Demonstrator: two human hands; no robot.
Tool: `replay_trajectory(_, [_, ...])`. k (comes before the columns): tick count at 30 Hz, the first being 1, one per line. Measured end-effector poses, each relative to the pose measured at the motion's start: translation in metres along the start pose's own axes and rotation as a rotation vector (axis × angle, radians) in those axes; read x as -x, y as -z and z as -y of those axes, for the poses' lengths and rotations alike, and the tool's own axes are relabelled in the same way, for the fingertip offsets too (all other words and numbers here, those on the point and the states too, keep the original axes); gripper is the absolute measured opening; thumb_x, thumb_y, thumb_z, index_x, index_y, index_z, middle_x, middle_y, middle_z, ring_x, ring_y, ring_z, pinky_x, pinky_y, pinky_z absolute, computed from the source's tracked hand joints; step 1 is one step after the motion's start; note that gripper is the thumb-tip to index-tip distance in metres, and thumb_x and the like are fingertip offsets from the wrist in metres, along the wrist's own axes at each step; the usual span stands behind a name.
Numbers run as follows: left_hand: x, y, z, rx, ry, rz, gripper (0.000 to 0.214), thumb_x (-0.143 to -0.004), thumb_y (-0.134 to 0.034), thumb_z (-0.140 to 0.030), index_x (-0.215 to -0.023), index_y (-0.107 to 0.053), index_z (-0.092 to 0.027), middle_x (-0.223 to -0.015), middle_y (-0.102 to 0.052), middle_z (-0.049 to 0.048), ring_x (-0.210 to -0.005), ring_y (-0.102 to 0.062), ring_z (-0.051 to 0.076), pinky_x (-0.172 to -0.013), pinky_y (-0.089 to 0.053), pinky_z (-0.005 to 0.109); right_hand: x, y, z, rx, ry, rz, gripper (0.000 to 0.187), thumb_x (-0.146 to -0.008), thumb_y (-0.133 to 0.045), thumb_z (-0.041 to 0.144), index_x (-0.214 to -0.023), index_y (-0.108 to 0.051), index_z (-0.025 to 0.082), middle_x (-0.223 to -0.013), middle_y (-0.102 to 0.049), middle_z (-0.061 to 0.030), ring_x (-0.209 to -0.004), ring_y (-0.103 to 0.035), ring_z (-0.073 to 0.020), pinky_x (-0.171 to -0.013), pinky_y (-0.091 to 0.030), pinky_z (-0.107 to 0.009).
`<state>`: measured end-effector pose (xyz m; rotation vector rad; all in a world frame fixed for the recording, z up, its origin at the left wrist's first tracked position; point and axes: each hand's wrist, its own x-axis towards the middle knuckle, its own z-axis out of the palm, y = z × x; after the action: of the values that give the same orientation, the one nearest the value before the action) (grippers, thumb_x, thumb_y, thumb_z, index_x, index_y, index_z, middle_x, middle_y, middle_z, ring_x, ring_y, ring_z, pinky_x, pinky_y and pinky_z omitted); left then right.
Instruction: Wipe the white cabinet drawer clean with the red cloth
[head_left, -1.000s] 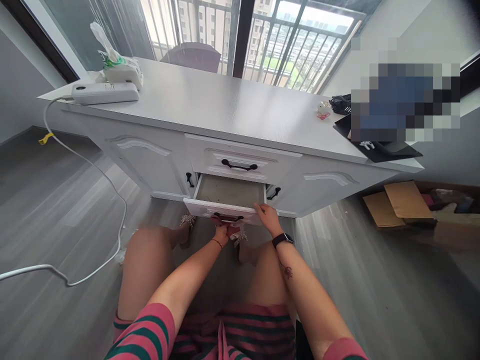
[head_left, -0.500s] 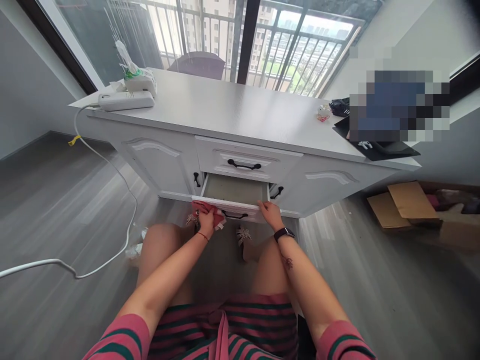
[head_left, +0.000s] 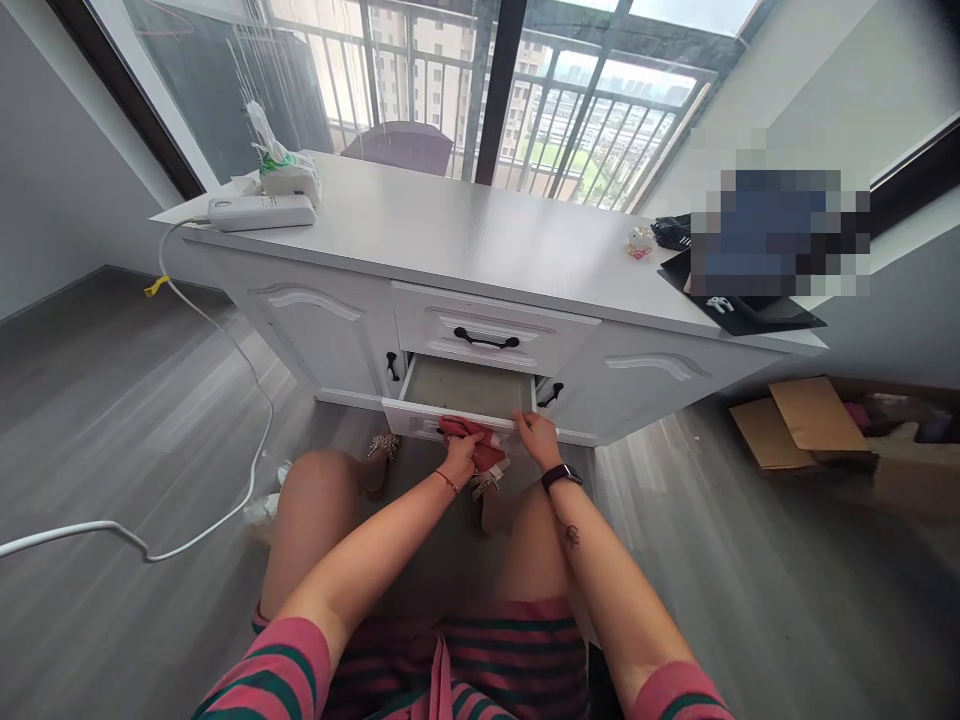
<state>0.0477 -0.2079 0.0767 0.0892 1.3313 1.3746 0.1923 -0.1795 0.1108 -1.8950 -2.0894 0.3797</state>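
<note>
The red cloth (head_left: 488,454), at the open drawer's (head_left: 414,415) front, seems light and soft, best held in a bunch, as the left hand's (head_left: 459,462) fingers pinch it, while the right hand's (head_left: 537,438) fingers pinch the drawer's rim.

The person wears a garment (head_left: 517,655) with horizontal stripes of dusky pink and dark green, the cloth looking soft and knitted. Its left sleeve (head_left: 268,662) and right sleeve (head_left: 679,692) are short and wide, banded in the same two colours, each with a broad pink edge. A narrow pink tie (head_left: 440,670) hangs at the front, and a pink band edges the hem, above the knees. Behind the left hand (head_left: 459,460), a thin red string bracelet (head_left: 448,482) circles the wrist. Behind the right hand (head_left: 538,437) sits a watch (head_left: 562,477) with a dark strap and a black face. A small dark tattoo (head_left: 572,536), its design too small to read, marks the right forearm. The left shoe (head_left: 384,446) and right shoe (head_left: 486,485) carry glittering, bow-like decorations on top.
</note>
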Motion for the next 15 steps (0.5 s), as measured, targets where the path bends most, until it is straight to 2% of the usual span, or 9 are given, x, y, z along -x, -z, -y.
replay_trajectory(9, [-0.025,0.072,-0.084,-0.04,-0.119,-0.105,0.024,-0.058,-0.067,0.002,-0.065,-0.055,-0.018,-0.065,-0.064,0.0006,-0.064,-0.064,0.017,-0.076,-0.054,0.037,0.0,0.003,0.004,0.006,0.003,0.002,0.055,-0.099,-0.03,0.046,-0.07,-0.069,0.019,-0.08,-0.071,-0.0077,-0.074,-0.063,-0.0183,-0.065,-0.036,-0.026])
replay_trajectory(15, [-0.024,0.099,-0.136,-0.102,-0.217,-0.188,0.027,-0.059,-0.066,0.001,-0.063,-0.049,-0.02,-0.058,-0.057,-0.003,-0.055,-0.057,0.013,-0.066,-0.053,0.032,0.004,0.01,0.015,0.018,0.007,0.005,0.043,-0.098,-0.037,0.04,-0.086,-0.073,0.019,-0.094,-0.072,-0.0084,-0.09,-0.064,-0.0203,-0.077,-0.039,-0.028])
